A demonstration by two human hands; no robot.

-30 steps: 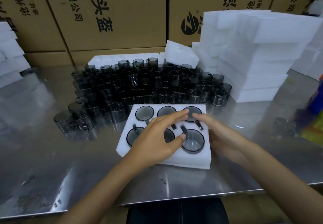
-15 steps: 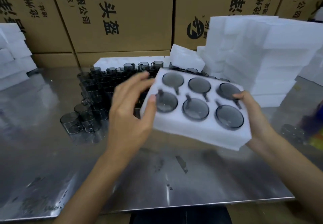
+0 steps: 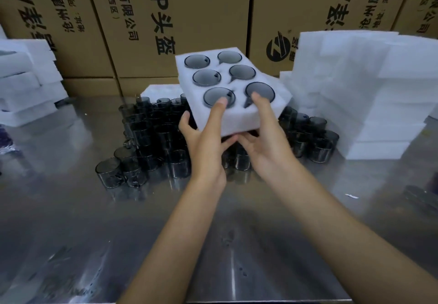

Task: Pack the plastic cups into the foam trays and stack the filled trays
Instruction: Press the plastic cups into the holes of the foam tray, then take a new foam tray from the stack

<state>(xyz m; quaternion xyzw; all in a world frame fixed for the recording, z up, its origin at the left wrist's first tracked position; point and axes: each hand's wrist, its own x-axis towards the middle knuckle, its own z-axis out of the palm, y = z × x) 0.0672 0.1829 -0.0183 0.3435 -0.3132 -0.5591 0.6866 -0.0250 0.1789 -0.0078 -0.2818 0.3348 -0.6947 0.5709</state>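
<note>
Fingers under the white foam tray (image 3: 239, 116) are hidden; left hand (image 3: 206, 147) and right hand (image 3: 267, 147) grip its near edge, thumbs on top, six smoky round cups (image 3: 219, 97) seated inside.

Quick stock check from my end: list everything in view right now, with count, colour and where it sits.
Filled foam tray: one, white, held in the air above the loose cups, tilted, six cups in it.
Cups in tray: six, smoky grey, one per pocket.
Loose plastic cups: many, too crowded to count, smoky grey, mid-table.
Foam tray stack: one tall pile, white, right.
Foam trays: smaller pile, white, left edge.
Cardboard boxes: several, brown with black print, behind the table.
Table: one, shiny metal.
Left hand: grips the tray's near edge.
Right hand: grips the same edge.
</note>
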